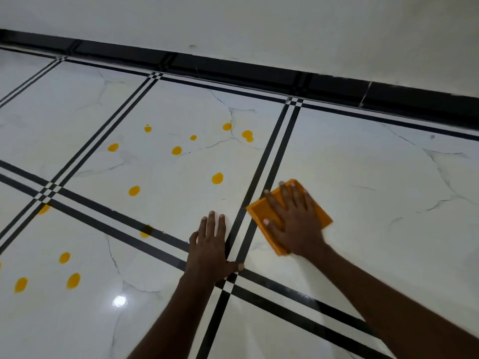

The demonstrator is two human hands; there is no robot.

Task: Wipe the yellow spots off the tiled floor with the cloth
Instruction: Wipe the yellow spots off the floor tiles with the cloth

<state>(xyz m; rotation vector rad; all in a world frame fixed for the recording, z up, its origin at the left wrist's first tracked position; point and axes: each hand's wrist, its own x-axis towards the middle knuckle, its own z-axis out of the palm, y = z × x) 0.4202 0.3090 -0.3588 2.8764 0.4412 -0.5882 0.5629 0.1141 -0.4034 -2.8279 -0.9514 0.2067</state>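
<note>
Cloth point(308, 215) lies just right of the black stripes point(261, 182), pinned under the flat, spread right hand point(293, 224) for wiping pressure. Left hand point(211, 248), flat and empty, braces left of the stripes; spots point(217, 178) remain farther left.

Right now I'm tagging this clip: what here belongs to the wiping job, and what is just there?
Job: orange cloth under right hand; yellow spots; tiled floor; left hand flat on floor.
Just there: black skirting; white wall.

The floor point(363, 164) has glossy white tiles with thin grey veins and double black lines between them. A black skirting point(233, 67) runs under the plain white wall point(285, 27). A lamp reflection point(119, 301) shines on one tile.
</note>
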